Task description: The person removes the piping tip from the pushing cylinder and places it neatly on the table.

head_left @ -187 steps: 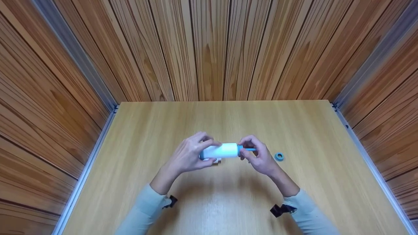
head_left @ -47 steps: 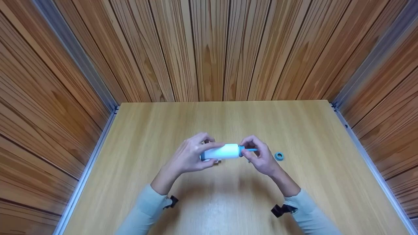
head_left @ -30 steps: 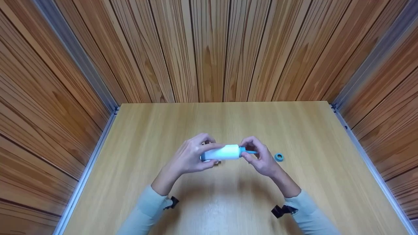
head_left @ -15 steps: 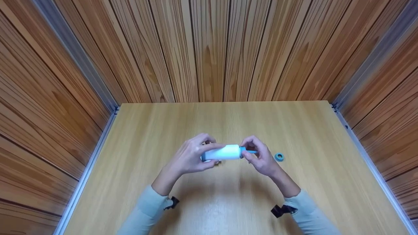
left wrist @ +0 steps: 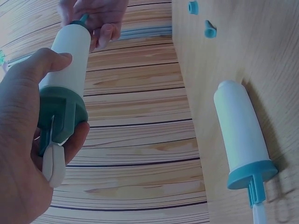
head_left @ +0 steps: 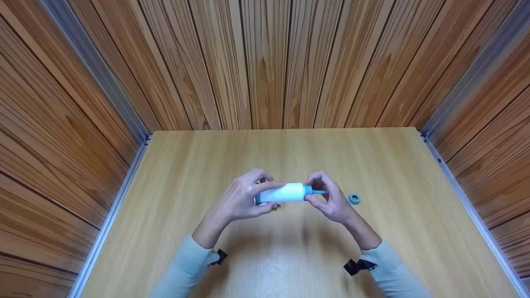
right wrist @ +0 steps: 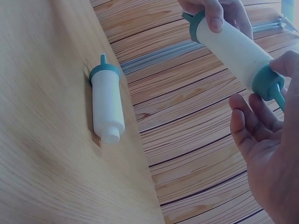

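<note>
My left hand (head_left: 244,194) grips a white tube (head_left: 290,192), held level above the table, with its thumb along the side. A teal end piece (left wrist: 63,112) with a white tab closes the tube's left end. At the other end is a teal nozzle cap (right wrist: 267,83) with a thin spout. My right hand (head_left: 329,198) has thumb and forefinger on opposite sides of that cap; its other fingers (right wrist: 245,121) hang loosely curled below. A second white tube (right wrist: 107,102), its threaded neck bare, lies on the table, mostly hidden under my left hand in the head view.
A small teal ring (head_left: 354,199) lies on the table (head_left: 198,157) right of my right hand. Near it in the left wrist view lies a loose teal nozzle (left wrist: 210,31). Wood-panelled walls (head_left: 265,62) with metal edge rails surround the tabletop.
My right thumb and forefinger have shifted slightly around the nozzle cap, and more of the cap shows between them. The left hand and the tube stay almost still.
</note>
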Available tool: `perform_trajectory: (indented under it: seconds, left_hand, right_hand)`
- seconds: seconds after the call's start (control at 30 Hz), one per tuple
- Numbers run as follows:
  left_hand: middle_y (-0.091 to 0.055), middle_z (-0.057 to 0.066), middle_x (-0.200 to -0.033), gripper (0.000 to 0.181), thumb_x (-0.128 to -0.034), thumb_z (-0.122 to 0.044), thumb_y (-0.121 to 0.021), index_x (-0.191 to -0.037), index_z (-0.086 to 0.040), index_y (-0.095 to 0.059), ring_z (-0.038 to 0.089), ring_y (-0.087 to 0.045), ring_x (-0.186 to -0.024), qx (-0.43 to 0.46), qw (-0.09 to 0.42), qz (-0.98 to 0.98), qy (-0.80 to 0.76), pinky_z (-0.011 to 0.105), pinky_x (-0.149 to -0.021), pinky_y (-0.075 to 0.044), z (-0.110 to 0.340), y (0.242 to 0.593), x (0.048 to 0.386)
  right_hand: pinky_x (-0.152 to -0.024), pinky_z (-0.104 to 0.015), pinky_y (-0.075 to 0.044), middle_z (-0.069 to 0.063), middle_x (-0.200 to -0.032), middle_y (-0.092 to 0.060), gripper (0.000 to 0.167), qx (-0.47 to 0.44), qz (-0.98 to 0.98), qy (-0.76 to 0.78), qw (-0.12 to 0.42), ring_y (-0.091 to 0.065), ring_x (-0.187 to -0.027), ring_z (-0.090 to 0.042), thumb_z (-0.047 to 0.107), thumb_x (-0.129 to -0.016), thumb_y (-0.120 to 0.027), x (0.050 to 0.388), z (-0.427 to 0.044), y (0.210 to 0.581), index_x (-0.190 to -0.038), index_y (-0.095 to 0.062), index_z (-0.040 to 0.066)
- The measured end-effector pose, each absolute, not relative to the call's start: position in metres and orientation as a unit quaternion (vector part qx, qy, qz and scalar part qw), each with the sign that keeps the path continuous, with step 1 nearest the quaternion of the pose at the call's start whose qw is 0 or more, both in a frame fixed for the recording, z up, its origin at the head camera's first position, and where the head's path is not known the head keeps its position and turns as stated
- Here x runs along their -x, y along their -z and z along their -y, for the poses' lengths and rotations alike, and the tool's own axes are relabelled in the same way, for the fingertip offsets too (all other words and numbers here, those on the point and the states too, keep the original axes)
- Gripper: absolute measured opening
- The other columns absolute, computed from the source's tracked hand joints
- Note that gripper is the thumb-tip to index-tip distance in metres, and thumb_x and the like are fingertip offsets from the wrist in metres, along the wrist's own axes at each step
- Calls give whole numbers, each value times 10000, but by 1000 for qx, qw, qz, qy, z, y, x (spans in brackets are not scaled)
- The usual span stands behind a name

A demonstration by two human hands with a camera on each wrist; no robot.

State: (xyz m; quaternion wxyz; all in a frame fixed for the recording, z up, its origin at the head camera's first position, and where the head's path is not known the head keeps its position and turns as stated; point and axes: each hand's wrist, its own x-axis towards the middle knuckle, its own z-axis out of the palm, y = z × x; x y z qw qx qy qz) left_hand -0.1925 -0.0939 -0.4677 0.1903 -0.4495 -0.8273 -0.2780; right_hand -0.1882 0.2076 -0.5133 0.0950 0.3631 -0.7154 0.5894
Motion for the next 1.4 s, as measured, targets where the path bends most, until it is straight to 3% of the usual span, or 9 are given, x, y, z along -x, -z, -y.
perform_trajectory:
  seconds: [0.2,0.37,0.53,0.63,0.93,1.07,1.27,1.4]
  left_hand:
    - [-744,110,-1190,453,-909,-265,-933,-1341,-180,-829,242,-720,-1008,448,181,830,279,337,-837,-667,94,468,191]
    - [-747,110,-1195,451,-914,-274,-933,-1343,-181,-827,242,-723,-1014,445,177,832,281,338,-842,-668,94,468,191]
    - [-750,106,-1186,452,-907,-256,-935,-1339,-177,-829,242,-723,-1009,446,180,830,281,339,-840,-669,94,468,190]
    - [-752,108,-1193,456,-905,-256,-941,-1339,-173,-829,248,-726,-1020,445,175,831,284,347,-856,-675,94,468,191]
    - [-750,113,-1195,443,-921,-296,-934,-1335,-177,-830,250,-733,-1007,449,182,829,280,341,-838,-675,94,466,191]
    - [-750,115,-1198,440,-927,-285,-927,-1342,-181,-827,246,-732,-1001,450,185,828,279,341,-836,-674,95,465,190]
    - [-751,117,-1200,444,-924,-287,-932,-1342,-178,-826,248,-742,-1023,451,184,829,276,348,-849,-677,96,464,191]
    - [-753,118,-1202,452,-923,-296,-936,-1344,-175,-825,253,-747,-1035,453,183,828,275,353,-858,-677,96,463,191]
  right_hand:
    - [-621,-202,-554,-14,-1024,-680,239,-349,720,-594,84,-700,-831,-105,-158,-984,-581,187,-207,513,-1209,-559,-79]
    - [-629,-186,-548,-36,-1000,-674,224,-346,719,-597,80,-689,-816,-118,-167,-997,-568,186,-207,512,-1198,-566,-69]
    - [-650,-205,-564,-151,-974,-658,242,-361,707,-602,88,-686,-826,-148,-191,-974,-581,187,-207,513,-1194,-562,-93]
    - [-677,-212,-578,-204,-987,-646,260,-370,702,-601,94,-683,-866,-95,-189,-960,-608,188,-207,513,-1200,-560,-103]
    - [-896,-238,-640,-185,-1076,-648,298,-376,706,-591,101,-716,-991,-75,-156,-926,-663,188,-208,513,-1203,-563,-109]
    - [-808,-224,-637,-162,-1050,-660,316,-379,705,-592,96,-717,-920,-81,-187,-913,-614,188,-208,513,-1215,-553,-113]
    - [-634,-203,-567,19,-1028,-686,252,-369,703,-603,80,-705,-793,-169,-174,-972,-546,187,-208,513,-1211,-548,-96]
    - [-617,-236,-571,-47,-998,-681,260,-372,701,-603,87,-692,-788,-184,-188,-960,-554,188,-207,512,-1206,-553,-103]
